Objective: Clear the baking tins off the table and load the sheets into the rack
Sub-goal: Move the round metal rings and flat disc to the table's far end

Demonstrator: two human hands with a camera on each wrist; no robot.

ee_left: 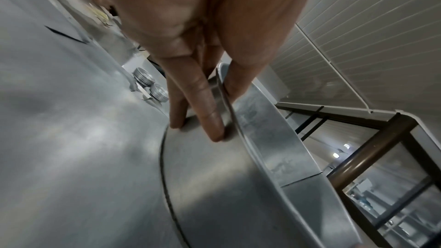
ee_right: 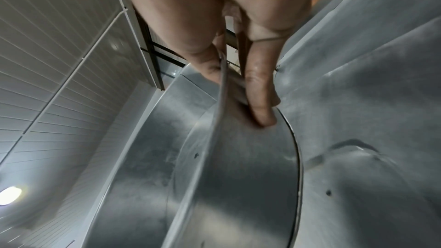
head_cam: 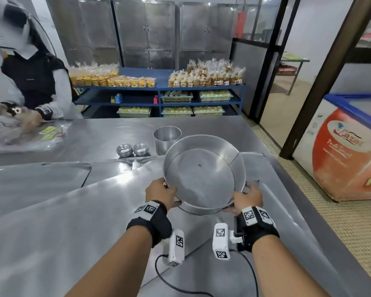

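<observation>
A large round metal baking tin is tilted toward me above the steel table, held by both hands. My left hand grips its left rim, thumb inside the wall and fingers under the outside. My right hand grips the right rim the same way, fingers on the tin's underside. Behind it stand a smaller deep round tin and two stacks of small fluted tins. Flat baking sheets lie on the table at left and under my arms.
Another person works with plastic bags at the table's far left. Blue shelves with packed goods stand behind the table. A chest freezer stands on the floor to the right, past the table's right edge.
</observation>
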